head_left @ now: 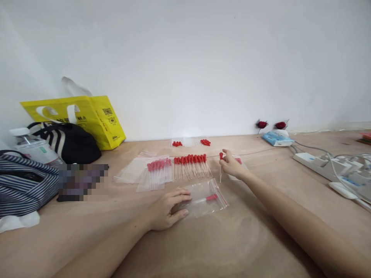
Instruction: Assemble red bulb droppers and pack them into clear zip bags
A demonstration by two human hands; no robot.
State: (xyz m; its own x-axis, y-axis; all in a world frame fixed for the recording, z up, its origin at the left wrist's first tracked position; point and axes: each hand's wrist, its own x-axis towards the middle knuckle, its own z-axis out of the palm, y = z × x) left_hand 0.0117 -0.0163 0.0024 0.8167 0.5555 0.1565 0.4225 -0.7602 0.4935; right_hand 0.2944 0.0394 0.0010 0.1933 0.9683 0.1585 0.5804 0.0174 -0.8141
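A clear zip bag (197, 210) with a red line at its mouth lies in front of me, and inside it is a dropper with a red bulb (211, 197). My left hand (168, 208) rests at the bag's left end, fingers stretched out over it and thumb apart. Farther right, my right hand (232, 165) pinches another dropper (221, 156) near its red bulb, tube pointing down. Between the hands, a row of loose red-bulbed droppers (189, 159) lies side by side. Part of a bag holding something red (238, 160) shows behind my right hand.
Bagged droppers (156, 166) and flat clear bags (127, 172) lie left of the row. Small red bulbs (205, 142) sit by the wall. A yellow bag (107, 123), bottle (37, 148) and striped bag (26, 181) stand left; tissues (276, 139) and a power strip (319, 164) lie right.
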